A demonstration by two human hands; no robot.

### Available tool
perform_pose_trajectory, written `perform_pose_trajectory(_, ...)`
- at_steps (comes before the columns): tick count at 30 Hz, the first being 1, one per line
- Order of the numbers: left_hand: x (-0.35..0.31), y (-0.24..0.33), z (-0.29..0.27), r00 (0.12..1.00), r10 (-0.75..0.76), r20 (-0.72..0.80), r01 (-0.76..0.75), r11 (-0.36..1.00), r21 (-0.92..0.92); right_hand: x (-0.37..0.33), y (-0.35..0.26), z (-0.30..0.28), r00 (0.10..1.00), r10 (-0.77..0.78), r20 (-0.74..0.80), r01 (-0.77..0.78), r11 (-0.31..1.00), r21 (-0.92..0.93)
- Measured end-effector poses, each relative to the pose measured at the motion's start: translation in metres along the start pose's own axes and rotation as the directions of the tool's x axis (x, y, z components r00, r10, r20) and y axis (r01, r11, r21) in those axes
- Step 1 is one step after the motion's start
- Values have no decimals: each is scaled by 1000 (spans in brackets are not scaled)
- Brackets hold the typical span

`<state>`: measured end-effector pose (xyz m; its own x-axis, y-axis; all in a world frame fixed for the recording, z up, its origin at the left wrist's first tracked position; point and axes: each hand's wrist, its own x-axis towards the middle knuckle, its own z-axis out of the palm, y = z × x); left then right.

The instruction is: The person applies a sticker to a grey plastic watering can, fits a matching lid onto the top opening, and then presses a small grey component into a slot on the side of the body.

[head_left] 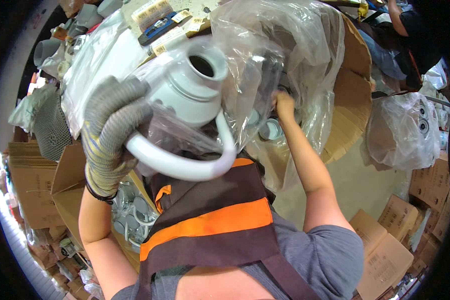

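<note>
My left hand (110, 140), in a grey knitted glove, is closed around the curved handle of a white jug-like vessel (195, 90) with a round open neck. The vessel sits inside a thin clear plastic bag and is held up close in front of my chest. My bare right hand (284, 106) reaches into a large clear plastic liner (305, 45) inside a big cardboard box (352, 100). Its fingers curl inward near a round white item (270, 129). What the fingers hold is hidden.
An open carton (132, 215) of more white handled pieces stands by my left elbow. Cardboard boxes (35, 185) stack at the left and lower right (385, 250). A bagged bundle (405, 130) sits at the right. Another person (410, 30) is at the top right.
</note>
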<state>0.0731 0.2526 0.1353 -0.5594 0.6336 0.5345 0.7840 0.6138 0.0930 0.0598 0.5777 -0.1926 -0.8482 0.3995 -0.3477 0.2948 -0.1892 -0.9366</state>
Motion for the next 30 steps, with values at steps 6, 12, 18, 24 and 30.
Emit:
perform_pose_trajectory(6, 21, -13, 18, 986, 67, 151, -38, 982, -185, 77, 205, -69, 939, 335, 77, -288, 888, -357)
perform_pose_trajectory(12, -9, -22, 13, 991, -83, 106, 98, 984, -149, 26, 53, -32, 946, -246, 211, 291, 357, -888)
perform_pose_trajectory(18, -7, -32, 2, 996, -40, 76, 43, 998, -46, -96, -176, -27, 811, -373, 451, 551, 747, -372)
perform_pose_trajectory(24, -19, -32, -15, 994, -15, 106, 23, 997, -72, -96, -277, 84, 485, -656, 579, 868, 280, -409)
perform_pose_trajectory(30, -49, -31, -29, 996, -23, 83, 33, 992, -124, -109, -303, 187, -345, -466, 815, 900, -411, 146)
